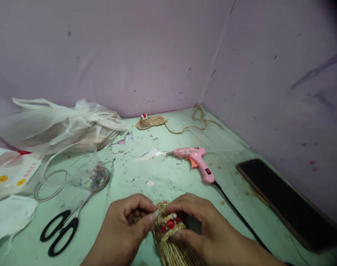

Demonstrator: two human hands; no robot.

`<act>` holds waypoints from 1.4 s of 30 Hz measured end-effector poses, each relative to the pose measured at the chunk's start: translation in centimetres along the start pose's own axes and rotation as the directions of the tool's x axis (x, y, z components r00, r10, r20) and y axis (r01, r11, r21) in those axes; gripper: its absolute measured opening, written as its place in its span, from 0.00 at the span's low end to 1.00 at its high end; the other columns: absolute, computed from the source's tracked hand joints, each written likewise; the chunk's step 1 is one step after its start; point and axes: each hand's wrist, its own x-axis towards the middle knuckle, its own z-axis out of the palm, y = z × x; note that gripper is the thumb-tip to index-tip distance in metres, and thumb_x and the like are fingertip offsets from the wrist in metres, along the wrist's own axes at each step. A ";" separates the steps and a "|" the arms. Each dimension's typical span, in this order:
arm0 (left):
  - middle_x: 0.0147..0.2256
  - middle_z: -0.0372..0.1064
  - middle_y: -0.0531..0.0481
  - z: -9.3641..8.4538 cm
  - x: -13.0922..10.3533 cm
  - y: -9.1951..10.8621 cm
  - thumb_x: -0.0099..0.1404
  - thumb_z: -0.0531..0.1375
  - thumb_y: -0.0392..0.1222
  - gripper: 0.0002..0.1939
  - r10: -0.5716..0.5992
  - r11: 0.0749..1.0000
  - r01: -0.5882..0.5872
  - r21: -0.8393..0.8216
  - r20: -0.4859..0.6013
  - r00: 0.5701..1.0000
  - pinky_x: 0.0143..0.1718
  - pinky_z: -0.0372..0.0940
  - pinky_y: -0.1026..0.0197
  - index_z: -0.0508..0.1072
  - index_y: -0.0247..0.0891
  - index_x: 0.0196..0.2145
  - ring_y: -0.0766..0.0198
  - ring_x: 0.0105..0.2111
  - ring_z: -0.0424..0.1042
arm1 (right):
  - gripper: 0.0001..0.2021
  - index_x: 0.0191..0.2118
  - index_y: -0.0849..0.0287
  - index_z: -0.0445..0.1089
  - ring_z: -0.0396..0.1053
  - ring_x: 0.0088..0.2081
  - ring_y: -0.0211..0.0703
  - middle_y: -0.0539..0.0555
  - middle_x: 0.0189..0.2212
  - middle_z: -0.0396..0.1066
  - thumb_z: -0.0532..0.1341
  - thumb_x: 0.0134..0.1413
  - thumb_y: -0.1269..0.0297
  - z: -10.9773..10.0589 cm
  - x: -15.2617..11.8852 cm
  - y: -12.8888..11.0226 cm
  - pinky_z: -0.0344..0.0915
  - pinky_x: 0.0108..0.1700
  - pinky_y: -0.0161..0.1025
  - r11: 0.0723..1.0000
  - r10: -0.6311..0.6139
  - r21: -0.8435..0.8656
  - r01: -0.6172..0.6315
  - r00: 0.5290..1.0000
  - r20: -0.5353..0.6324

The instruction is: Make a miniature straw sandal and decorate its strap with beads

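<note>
A woven straw slipper [175, 249] with red beads [171, 223] and a white bead [174, 215] on its strap lies at the bottom centre. My right hand [197, 220] grips its strap from the right, thumb at the front and fingers behind. On the other side, my left hand [129, 225] is closed in a pinch at the slipper's left edge, with something tiny and whitish between thumb and forefinger that I cannot make out. Beyond my hands lies a pink glue gun [193, 157], its nozzle pointing left.
Black-handled scissors [65, 229], a bag of beads [97, 177] and a plastic bag [82, 127] are at the left. A small slipper [151, 122] with twine [185, 129] lies at the back. A phone [290, 203] and the gun's cord [237, 212] are at the right.
</note>
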 end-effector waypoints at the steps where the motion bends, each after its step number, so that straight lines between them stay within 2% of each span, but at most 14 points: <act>1: 0.20 0.66 0.54 -0.1 0.0 0.0 0.52 0.63 0.43 0.07 0.002 1.000 -0.002 0.019 -0.006 1.000 0.24 0.59 0.66 0.72 0.36 0.26 0.68 0.21 0.62 | 0.15 0.43 0.55 0.72 0.69 0.39 0.45 0.53 0.36 0.74 0.64 0.46 0.70 0.0 0.1 -0.1 0.65 0.42 0.44 1.000 -0.007 -0.005 0.007 1.000 0.003; 4: 0.20 0.66 0.54 0.0 -0.2 0.3 0.54 0.60 0.42 0.05 0.080 0.990 -0.079 0.117 0.000 0.997 0.24 0.59 0.66 0.72 0.37 0.25 0.66 0.22 0.63 | 0.14 0.42 0.56 0.72 0.69 0.38 0.44 0.53 0.36 0.74 0.64 0.46 0.71 0.0 0.1 -0.2 0.65 0.42 0.43 0.999 -0.019 -0.029 0.019 1.000 -0.001; 7: 0.23 0.67 0.53 0.2 -0.3 0.4 0.58 0.57 0.39 0.07 0.246 0.936 -0.239 0.259 0.005 0.969 0.27 0.59 0.66 0.72 0.39 0.24 0.66 0.25 0.66 | 0.15 0.43 0.57 0.72 0.69 0.38 0.44 0.53 0.36 0.75 0.64 0.46 0.71 0.0 -0.1 -0.1 0.64 0.41 0.42 0.998 -0.039 -0.045 0.039 0.999 -0.007; 10: 0.24 0.67 0.52 0.4 -0.2 0.0 0.61 0.55 0.37 0.09 0.419 0.838 -0.408 0.363 0.050 0.906 0.28 0.61 0.66 0.72 0.39 0.25 0.66 0.26 0.67 | 0.15 0.43 0.57 0.71 0.69 0.38 0.43 0.53 0.37 0.75 0.64 0.46 0.71 0.0 -0.3 0.0 0.64 0.41 0.41 0.997 -0.066 -0.046 0.066 0.998 -0.004; 13: 0.27 0.67 0.52 0.2 0.0 -0.8 0.62 0.54 0.32 0.09 0.560 0.713 -0.569 0.410 0.157 0.814 0.28 0.63 0.68 0.73 0.40 0.31 0.67 0.27 0.68 | 0.16 0.44 0.57 0.71 0.69 0.39 0.41 0.52 0.37 0.74 0.65 0.46 0.72 0.0 -0.3 0.1 0.64 0.42 0.40 0.995 -0.088 -0.053 0.087 0.996 -0.005; 15: 0.28 0.66 0.52 0.0 0.0 -1.2 0.62 0.54 0.30 0.10 0.615 0.643 -0.635 0.429 0.204 0.761 0.27 0.63 0.69 0.73 0.40 0.35 0.68 0.27 0.69 | 0.16 0.44 0.58 0.71 0.69 0.39 0.41 0.52 0.37 0.74 0.65 0.45 0.73 0.0 -0.2 0.1 0.64 0.42 0.39 0.993 -0.099 -0.059 0.099 0.995 -0.007; 17: 0.27 0.65 0.53 0.0 -0.1 -1.3 0.62 0.54 0.29 0.09 0.635 0.613 -0.649 0.451 0.207 0.744 0.27 0.63 0.69 0.73 0.40 0.35 0.70 0.27 0.68 | 0.17 0.44 0.58 0.71 0.69 0.39 0.40 0.52 0.37 0.74 0.65 0.45 0.73 0.0 -0.2 0.1 0.64 0.42 0.39 0.993 -0.106 -0.061 0.105 0.994 -0.005; 27: 0.26 0.64 0.54 0.7 -0.3 -1.0 0.63 0.54 0.32 0.09 0.609 0.633 -0.600 0.489 0.163 0.776 0.25 0.61 0.70 0.73 0.39 0.29 0.71 0.25 0.67 | 0.14 0.43 0.60 0.71 0.68 0.38 0.40 0.53 0.36 0.74 0.64 0.48 0.71 -0.1 -0.1 -0.1 0.65 0.41 0.39 0.988 -0.129 -0.088 0.128 0.992 -0.006; 32: 0.26 0.64 0.53 0.7 -0.3 -1.1 0.62 0.54 0.31 0.09 0.593 0.610 -0.593 0.525 0.194 0.781 0.26 0.61 0.70 0.73 0.39 0.30 0.71 0.26 0.68 | 0.14 0.43 0.59 0.71 0.68 0.38 0.39 0.52 0.36 0.74 0.64 0.47 0.72 -0.1 -0.1 -0.1 0.64 0.42 0.38 0.985 -0.153 -0.091 0.150 0.988 -0.022; 39: 0.25 0.66 0.56 0.7 0.0 -0.5 0.57 0.57 0.29 0.08 0.486 0.716 -0.480 0.507 0.132 0.864 0.25 0.60 0.71 0.69 0.38 0.24 0.72 0.24 0.67 | 0.12 0.42 0.59 0.71 0.68 0.38 0.39 0.52 0.36 0.74 0.64 0.49 0.71 -0.1 0.0 -0.1 0.64 0.41 0.38 0.982 -0.164 -0.091 0.163 0.986 -0.008; 42: 0.24 0.66 0.55 0.7 0.0 -0.6 0.58 0.56 0.29 0.08 0.472 0.729 -0.473 0.496 0.137 0.871 0.26 0.60 0.70 0.68 0.38 0.23 0.71 0.24 0.67 | 0.13 0.42 0.59 0.71 0.68 0.38 0.40 0.53 0.36 0.74 0.64 0.48 0.72 -0.1 0.0 -0.1 0.64 0.41 0.38 0.982 -0.172 -0.087 0.170 0.985 -0.011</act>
